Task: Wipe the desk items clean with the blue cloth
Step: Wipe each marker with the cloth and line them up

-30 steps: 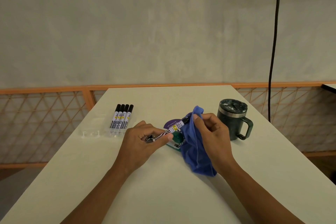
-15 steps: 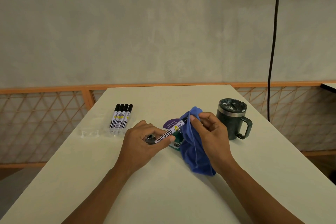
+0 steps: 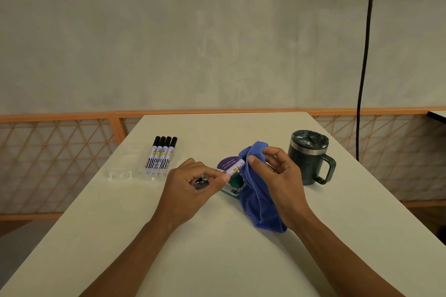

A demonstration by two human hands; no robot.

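Your left fingers point(image 3: 209, 173) are curled round the lower end of a marker point(image 3: 235, 168), thumb tip pressed against its barrel, so your left hand point(image 3: 190, 185) grips it just above the surface point(image 3: 217, 260). The marker tilts up and away to the right, and its far end disappears into the blue cloth point(image 3: 255, 200). Your right fingers point(image 3: 274, 153) and thumb pinch that cloth round the hidden end (the cap itself cannot be seen). From the pinch the cloth hangs down across the palm of your right hand point(image 3: 280, 178), and its lower fold rests on the surface beside your right wrist.

Under the marker lie a purple card point(image 3: 226, 163) with white lettering and a dark green object point(image 3: 236, 181), half covered by the cloth; what it is cannot be told.

To the left, well apart from your left hand, four markers point(image 3: 161, 153) with black caps lie side by side in a clear tray point(image 3: 154, 172), caps pointing away from you. A clear plastic piece point(image 3: 120, 174) lies just left of it.

To the right, a dark mug point(image 3: 306, 161) with a lid stands upright near your right hand, not touching it, handle turned right.

Beyond the surface run an orange lattice rail point(image 3: 60, 152) and a plain wall point(image 3: 193, 31), with a black cable point(image 3: 364, 55) hanging down on the right.
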